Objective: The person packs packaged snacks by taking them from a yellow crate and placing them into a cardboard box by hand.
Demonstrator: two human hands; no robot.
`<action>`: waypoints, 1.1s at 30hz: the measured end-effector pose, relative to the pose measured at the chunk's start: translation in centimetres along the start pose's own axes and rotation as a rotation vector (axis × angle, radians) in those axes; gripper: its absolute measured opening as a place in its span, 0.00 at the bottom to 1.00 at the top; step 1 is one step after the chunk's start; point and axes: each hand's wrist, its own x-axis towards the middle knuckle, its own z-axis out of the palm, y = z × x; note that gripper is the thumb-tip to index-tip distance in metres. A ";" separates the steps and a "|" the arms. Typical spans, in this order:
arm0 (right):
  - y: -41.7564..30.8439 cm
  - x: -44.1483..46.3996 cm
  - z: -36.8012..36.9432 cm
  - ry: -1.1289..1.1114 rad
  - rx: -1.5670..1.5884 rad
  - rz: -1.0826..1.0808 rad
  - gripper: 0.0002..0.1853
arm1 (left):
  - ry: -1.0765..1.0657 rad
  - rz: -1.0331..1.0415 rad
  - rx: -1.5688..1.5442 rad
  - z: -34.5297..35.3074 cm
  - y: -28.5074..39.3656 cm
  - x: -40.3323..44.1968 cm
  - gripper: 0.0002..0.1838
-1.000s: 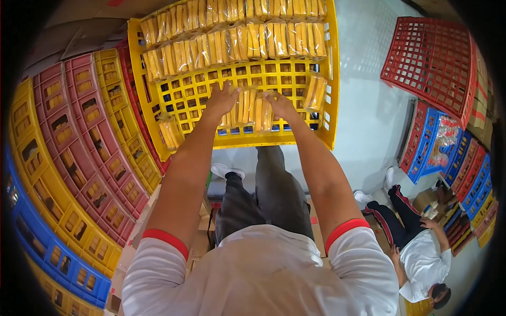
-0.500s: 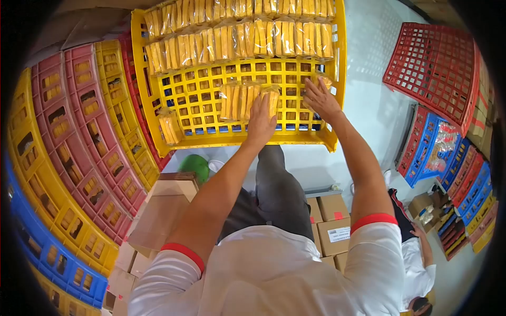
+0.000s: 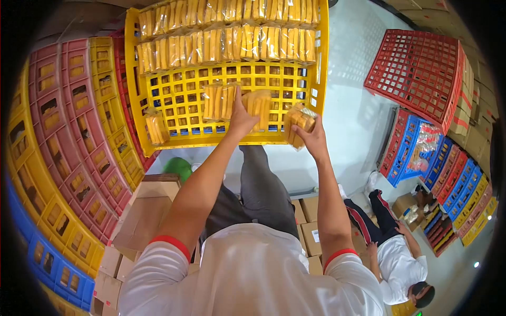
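Observation:
My left hand (image 3: 241,117) is inside the yellow crate (image 3: 221,139), its thumb across the front of a clear-wrapped pack of yellow sticks (image 3: 259,108); some of its fingers are hidden. Just left of that hand, other packs (image 3: 217,102) stand together. Over the crate's front right corner, my right hand (image 3: 314,138) grips another wrapped pack (image 3: 295,125), tilted, between thumb and fingers. A single pack (image 3: 156,128) leans at the crate's left end. Two rows of similar packs (image 3: 226,43) fill the far side.
Stacked pink, yellow and blue crates (image 3: 74,142) stand at the left. Cardboard boxes (image 3: 145,216) are below. On the right are a red crate (image 3: 416,73), more coloured crates (image 3: 461,184) and a person in a white shirt (image 3: 403,263).
My right hand has lifted a pack from the crate's right end to its front corner. The pack at my left hand has turned more broadside. The whole view has shifted slightly.

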 end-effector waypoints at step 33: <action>-17.9 -45.2 32.3 -0.857 -0.146 0.089 0.42 | 0.187 0.335 -1.124 -34.0 -33.0 -55.0 0.48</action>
